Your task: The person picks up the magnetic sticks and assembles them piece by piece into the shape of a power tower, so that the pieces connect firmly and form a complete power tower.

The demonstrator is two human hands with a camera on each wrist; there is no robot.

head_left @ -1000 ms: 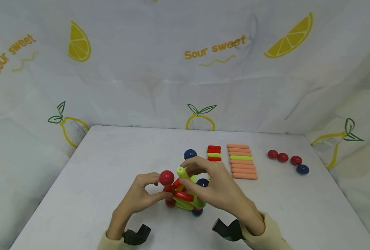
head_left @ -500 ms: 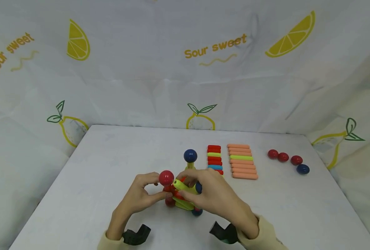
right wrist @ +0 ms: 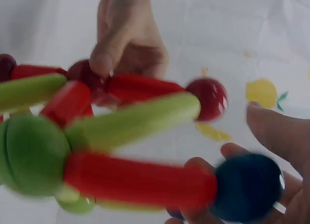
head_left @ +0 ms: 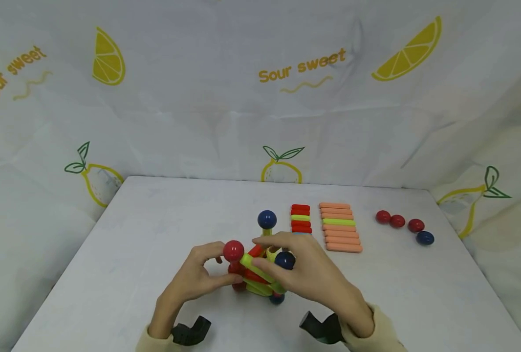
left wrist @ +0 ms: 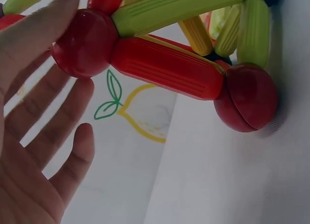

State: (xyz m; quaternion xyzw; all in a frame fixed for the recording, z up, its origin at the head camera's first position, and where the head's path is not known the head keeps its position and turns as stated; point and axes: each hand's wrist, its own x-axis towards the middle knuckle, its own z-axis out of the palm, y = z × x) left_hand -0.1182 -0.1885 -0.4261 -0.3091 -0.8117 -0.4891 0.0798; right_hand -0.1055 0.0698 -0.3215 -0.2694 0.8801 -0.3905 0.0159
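Rod-and-ball structure [head_left: 258, 269] stands near the counter's [head_left: 155, 234] front edge, centre. Left hand [head_left: 194, 278] pinches a red ball [head_left: 233, 251], apparently steadying the frame; right hand [head_left: 304, 274] grips a green rod [head_left: 256, 268] at the blue ball [head_left: 284, 260]. Spare rods [head_left: 339, 227] lie behind, lemon-print cloth [head_left: 260, 98] beyond.

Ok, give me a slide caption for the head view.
Both hands, left hand and right hand, hold a rod-and-ball structure on a white table.

We held our left hand [head_left: 199, 278] and right hand [head_left: 306, 274] close together, fingers curled inward, wrists low.
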